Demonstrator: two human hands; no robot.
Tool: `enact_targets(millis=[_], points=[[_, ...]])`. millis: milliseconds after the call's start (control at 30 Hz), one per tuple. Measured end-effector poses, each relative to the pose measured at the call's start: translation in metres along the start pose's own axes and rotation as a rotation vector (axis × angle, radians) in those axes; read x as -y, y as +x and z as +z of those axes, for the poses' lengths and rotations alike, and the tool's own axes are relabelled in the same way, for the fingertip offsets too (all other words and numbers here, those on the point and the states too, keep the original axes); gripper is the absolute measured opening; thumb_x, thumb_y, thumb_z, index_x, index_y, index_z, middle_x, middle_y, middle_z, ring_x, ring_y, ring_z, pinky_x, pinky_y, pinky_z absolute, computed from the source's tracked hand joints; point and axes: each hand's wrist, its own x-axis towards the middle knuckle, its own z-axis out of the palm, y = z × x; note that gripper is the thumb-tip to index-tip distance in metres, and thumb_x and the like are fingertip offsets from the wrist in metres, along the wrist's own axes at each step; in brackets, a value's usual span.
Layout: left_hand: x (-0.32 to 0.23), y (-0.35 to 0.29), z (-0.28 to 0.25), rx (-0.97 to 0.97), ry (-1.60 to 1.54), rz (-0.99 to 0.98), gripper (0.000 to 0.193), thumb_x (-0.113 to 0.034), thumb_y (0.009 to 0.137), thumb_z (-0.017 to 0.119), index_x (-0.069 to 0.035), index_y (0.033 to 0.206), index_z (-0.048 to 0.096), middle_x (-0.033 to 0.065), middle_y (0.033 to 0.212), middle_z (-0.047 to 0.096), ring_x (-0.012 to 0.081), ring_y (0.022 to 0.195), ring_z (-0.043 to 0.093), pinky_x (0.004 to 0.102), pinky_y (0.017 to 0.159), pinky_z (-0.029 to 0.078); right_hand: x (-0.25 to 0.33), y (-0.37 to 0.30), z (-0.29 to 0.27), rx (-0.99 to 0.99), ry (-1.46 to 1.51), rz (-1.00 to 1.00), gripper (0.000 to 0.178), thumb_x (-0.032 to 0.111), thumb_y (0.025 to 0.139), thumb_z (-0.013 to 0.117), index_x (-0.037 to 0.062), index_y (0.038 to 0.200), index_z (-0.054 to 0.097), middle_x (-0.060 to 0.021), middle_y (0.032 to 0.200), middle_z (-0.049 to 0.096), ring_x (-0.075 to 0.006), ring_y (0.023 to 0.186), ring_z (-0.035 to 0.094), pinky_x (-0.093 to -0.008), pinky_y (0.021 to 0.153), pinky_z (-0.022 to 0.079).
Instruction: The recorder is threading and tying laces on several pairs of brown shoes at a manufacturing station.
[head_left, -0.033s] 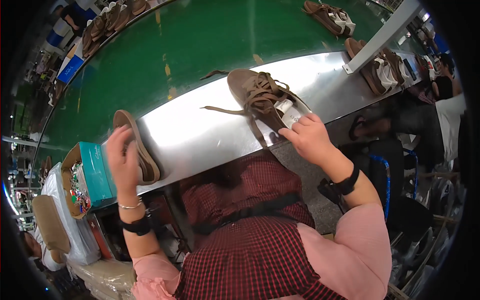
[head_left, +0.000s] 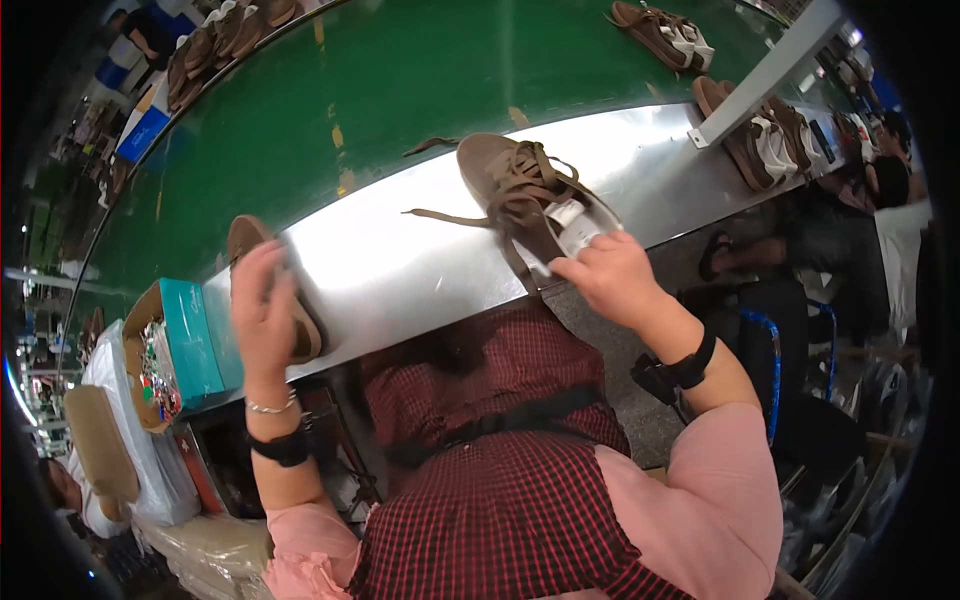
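Note:
A brown lace-up shoe with loose, tangled laces and a white insole lies on the metal ledge in front of me, toe pointing away and leftward. At its heel, my right hand is closed on the collar, thumb outside and fingers at the opening. Another brown shoe stands at the ledge's left end, partly covered by my left hand. That hand is slightly blurred, its fingers curved and apart, and nothing shows in its grasp. Whether it touches the shoe I cannot tell.
Beyond the metal ledge runs a green surface. Several shoes sit at right beneath a grey metal bar. A teal box with small items stands left. A person sits far right.
My left hand has shifted to the right, across the left shoe. My right hand keeps its hold on the other shoe's heel and has barely moved.

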Motion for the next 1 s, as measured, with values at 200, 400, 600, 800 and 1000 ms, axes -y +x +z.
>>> enact_targets(millis=[200,400,600,800,1000], points=[[-0.064,-0.008,0.090,0.279,-0.284,-0.351,0.076,-0.024,0.076,0.072,-0.007,0.137,0.029,0.0139,0.132,0.043,0.0275,0.118,0.046,0.0392,0.094,0.039,0.086,0.035,0.016,0.252,0.463,-0.405,0.022,0.015,0.071,0.059,0.0136,0.093,0.059,-0.0088,0.073,0.054,-0.0269,0.062,0.058,-0.0387,0.054,0.047],[-0.065,-0.075,0.081,0.190,0.028,-0.012,0.036,-0.005,0.069,0.070,-0.003,0.103,0.059,0.0169,0.121,0.047,0.0288,0.088,0.057,0.0334,0.075,0.048,0.118,0.007,0.057,0.438,0.707,-0.591,0.013,0.013,0.073,0.057,0.0068,0.084,0.056,-0.0191,0.091,0.055,-0.0336,0.066,0.061,-0.0429,0.056,0.050],[-0.048,-0.157,0.079,0.145,0.103,0.148,0.032,0.003,0.059,0.068,-0.006,0.089,0.062,0.0164,0.114,0.045,0.0274,0.081,0.057,0.0335,0.069,0.050,0.150,-0.037,0.107,0.639,0.726,-0.509,0.015,0.012,0.075,0.055,0.0025,0.086,0.059,-0.0204,0.094,0.059,-0.0349,0.076,0.062,-0.0430,0.065,0.051],[-0.050,-0.196,0.085,0.158,0.076,0.163,0.032,-0.001,0.061,0.071,-0.007,0.091,0.062,0.0144,0.116,0.045,0.0269,0.083,0.057,0.0328,0.068,0.050,0.166,-0.066,0.132,0.760,0.863,-0.314,0.020,0.006,0.079,0.050,0.0030,0.095,0.063,-0.0173,0.091,0.062,-0.0345,0.089,0.061,-0.0420,0.075,0.050],[-0.069,-0.202,0.043,0.346,0.039,0.338,0.021,0.002,0.063,0.064,-0.001,0.083,0.059,0.0123,0.095,0.058,0.0262,0.069,0.055,0.0336,0.058,0.046,0.137,-0.049,0.059,0.724,1.206,-0.204,0.027,0.005,0.075,0.059,0.0032,0.102,0.062,-0.0161,0.109,0.060,-0.0323,0.095,0.060,-0.0386,0.084,0.047]])
